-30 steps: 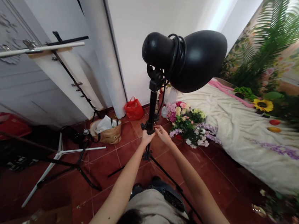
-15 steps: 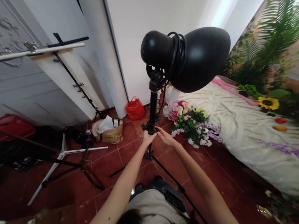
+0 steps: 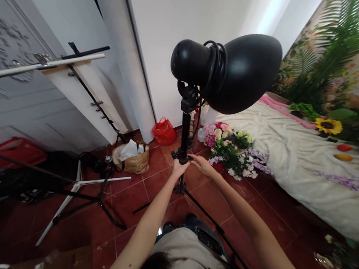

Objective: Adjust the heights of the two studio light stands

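Black reflector lamp (image 3: 245, 73) already mounted atop light stand (image 3: 185, 135), cable (image 3: 217, 65) coiled at its neck, mid-frame; left hand (image 3: 179, 169) and right hand (image 3: 202, 166) narrow at clamp collar (image 3: 179, 155), grip unclear, tightening left unclear.

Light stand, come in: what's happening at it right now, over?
Left hand and right hand both at the collar of the black light stand. Black reflector above. Flower bunch on floor beside, hands not touching it.
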The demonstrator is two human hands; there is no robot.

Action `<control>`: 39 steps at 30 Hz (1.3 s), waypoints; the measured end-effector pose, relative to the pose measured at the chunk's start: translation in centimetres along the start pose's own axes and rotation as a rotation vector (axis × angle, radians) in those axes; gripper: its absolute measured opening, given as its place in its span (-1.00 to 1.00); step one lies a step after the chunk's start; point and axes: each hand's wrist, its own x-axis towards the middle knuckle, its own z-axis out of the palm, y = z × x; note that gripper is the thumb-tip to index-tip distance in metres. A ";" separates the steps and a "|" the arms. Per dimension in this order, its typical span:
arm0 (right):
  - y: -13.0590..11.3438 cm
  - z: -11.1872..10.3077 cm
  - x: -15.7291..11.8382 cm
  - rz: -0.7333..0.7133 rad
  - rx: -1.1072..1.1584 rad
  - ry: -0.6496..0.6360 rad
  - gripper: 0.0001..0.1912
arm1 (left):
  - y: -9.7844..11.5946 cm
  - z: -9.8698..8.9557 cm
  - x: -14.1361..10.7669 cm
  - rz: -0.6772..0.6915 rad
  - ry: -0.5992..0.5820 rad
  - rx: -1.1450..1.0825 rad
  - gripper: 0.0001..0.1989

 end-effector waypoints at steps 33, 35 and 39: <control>3.5 1.8 1.8 0.122 0.092 0.090 -0.53 | 0.0 0.1 0.2 -0.042 0.030 0.045 -0.83; 3.3 1.9 1.7 0.129 0.126 0.092 -0.52 | 0.0 0.2 0.2 -0.049 0.033 0.043 -0.84; 2.7 2.5 1.5 0.146 0.198 0.128 -0.52 | 0.0 0.1 0.2 -0.052 0.027 0.030 -0.85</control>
